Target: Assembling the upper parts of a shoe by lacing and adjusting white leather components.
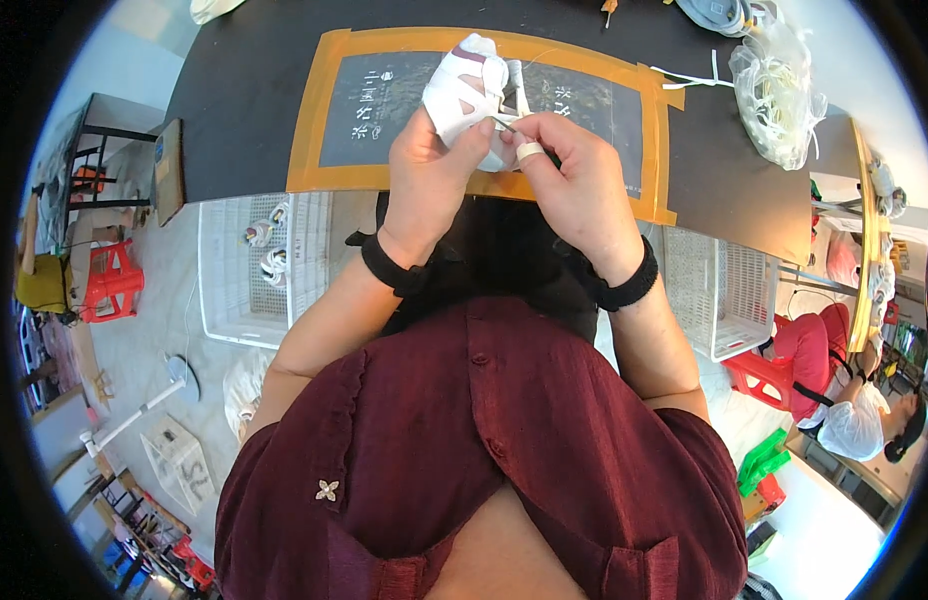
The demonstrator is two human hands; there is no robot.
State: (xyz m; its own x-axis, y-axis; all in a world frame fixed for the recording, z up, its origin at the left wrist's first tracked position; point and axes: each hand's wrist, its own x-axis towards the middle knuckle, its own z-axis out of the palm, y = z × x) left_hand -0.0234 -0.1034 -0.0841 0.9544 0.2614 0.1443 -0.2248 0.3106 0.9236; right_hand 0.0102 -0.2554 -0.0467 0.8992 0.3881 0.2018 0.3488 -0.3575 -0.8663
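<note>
A small white shoe [452,92] with mauve patches is held up over the dark, tape-edged mat [629,130] on the table. My left hand [424,180] is closed round the shoe's near left side, its thumb pressed on the upper. At the shoe's opening my right hand [582,182] pinches a thin metal tool [503,124], whose tip meets the shoe near my left thumb. A pale tape band [529,151] wraps a digit of the right hand. The tool's other end is hidden in my fingers, so its exact kind does not show.
A clear plastic bag [774,100] of white laces lies at the table's right, a grey round object [714,14] behind it. White crates [216,300] stand below on both sides, the left one holding several shoes. A seated person [849,425] is at far right.
</note>
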